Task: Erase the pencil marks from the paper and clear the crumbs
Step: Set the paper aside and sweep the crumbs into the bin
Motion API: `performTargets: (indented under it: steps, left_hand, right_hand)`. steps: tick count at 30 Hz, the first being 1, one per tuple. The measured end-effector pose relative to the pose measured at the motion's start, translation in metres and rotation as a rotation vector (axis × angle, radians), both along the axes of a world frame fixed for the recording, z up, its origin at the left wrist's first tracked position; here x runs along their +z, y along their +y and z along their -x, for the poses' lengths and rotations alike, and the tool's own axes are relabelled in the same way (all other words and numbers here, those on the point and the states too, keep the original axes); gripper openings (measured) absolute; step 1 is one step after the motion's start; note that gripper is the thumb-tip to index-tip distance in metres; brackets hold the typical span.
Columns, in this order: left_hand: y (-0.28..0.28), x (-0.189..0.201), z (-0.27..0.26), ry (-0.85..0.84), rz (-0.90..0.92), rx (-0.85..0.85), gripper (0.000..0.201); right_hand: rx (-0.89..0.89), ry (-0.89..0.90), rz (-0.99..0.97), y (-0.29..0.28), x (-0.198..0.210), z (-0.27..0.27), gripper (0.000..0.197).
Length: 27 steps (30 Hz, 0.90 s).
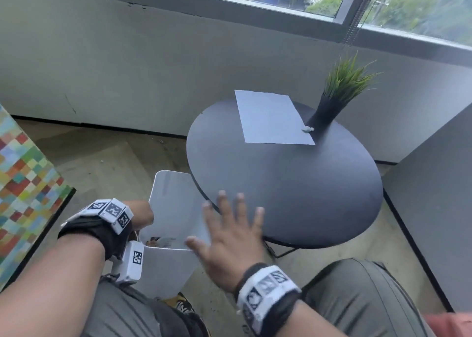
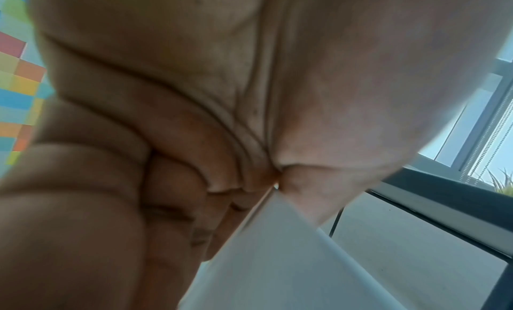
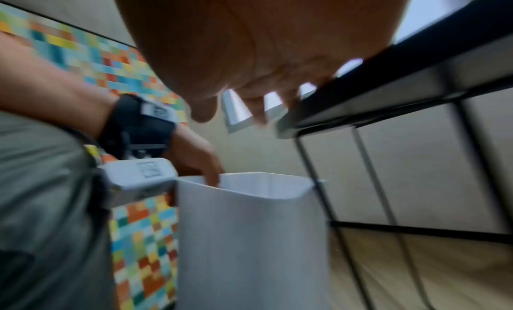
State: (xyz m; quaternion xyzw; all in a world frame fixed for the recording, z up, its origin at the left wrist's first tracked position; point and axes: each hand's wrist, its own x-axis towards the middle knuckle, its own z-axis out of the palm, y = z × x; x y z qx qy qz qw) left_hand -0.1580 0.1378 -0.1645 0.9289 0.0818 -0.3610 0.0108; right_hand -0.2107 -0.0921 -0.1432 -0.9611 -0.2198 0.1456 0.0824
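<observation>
A white sheet of paper lies on the far side of the round black table; no pencil marks show on it at this distance. A small white eraser rests at the sheet's right edge. My left hand grips the rim of a white bin, held just below the table's near-left edge. My right hand hovers open and empty, fingers spread, over that edge and the bin's mouth. The left wrist view shows fingers curled on the bin rim. Crumbs are too small to see.
A black vase with green grass stands right of the paper. A colourful checkered panel is at the left, a grey partition at the right. The table's wire legs stand beside the bin. Dark scraps lie inside the bin.
</observation>
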Motion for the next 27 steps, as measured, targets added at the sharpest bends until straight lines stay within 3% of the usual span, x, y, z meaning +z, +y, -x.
performTargets:
  steps: [2, 3, 6, 8, 10, 13, 15, 17, 19, 20, 23, 25, 27]
  left_hand:
    - [0.005, -0.005, -0.002, -0.021, 0.065, 0.038, 0.023]
    - [0.007, -0.007, -0.002, -0.038, 0.1, 0.064, 0.017]
    - [0.01, -0.011, -0.003, -0.049, 0.084, 0.074, 0.014]
    - [0.01, -0.013, -0.002, -0.039, 0.075, 0.064, 0.02]
    - [0.011, -0.016, -0.003, -0.03, 0.087, 0.06, 0.027]
    - [0.013, -0.018, -0.005, -0.027, 0.118, 0.098, 0.029]
    - [0.016, -0.023, -0.007, -0.032, 0.16, 0.126, 0.029]
    - [0.017, -0.023, -0.009, -0.032, 0.166, 0.123, 0.019]
    - [0.016, -0.022, -0.011, -0.046, 0.141, 0.103, 0.014]
    - [0.014, -0.02, -0.011, -0.048, 0.142, 0.087, 0.011]
    - [0.009, -0.014, -0.009, -0.057, 0.123, 0.06, 0.012]
    - [0.005, -0.012, -0.009, -0.058, 0.087, 0.059, 0.013]
    - [0.002, -0.01, -0.01, -0.031, 0.028, 0.073, 0.018]
  right_hand:
    - [0.204, 0.042, -0.139, 0.025, 0.009, 0.002, 0.067]
    - [0.215, 0.037, -0.225, 0.024, 0.013, -0.002, 0.065]
    - [-0.132, -0.074, -0.325, -0.023, 0.018, -0.028, 0.069]
    - [-0.461, -0.035, -0.147, -0.063, 0.016, -0.047, 0.073]
    - [-0.531, 0.044, 0.033, -0.072, 0.01, -0.054, 0.077]
    - [-0.102, 0.048, 0.035, -0.029, 0.008, -0.034, 0.079]
    - [0.219, 0.123, -0.133, -0.003, 0.022, -0.015, 0.071]
    - [0.3, 0.174, -0.39, -0.009, 0.041, -0.012, 0.066]
    - [0.079, 0.047, -0.524, -0.05, 0.047, -0.035, 0.068]
    - [-0.122, -0.024, -0.48, -0.082, 0.045, -0.054, 0.071]
    - [-0.658, -0.004, -0.007, -0.177, 0.042, -0.104, 0.084]
    - [-0.728, 0.121, 0.136, -0.186, 0.034, -0.108, 0.088]
    - [-0.596, 0.15, 0.131, -0.144, 0.022, -0.092, 0.093]
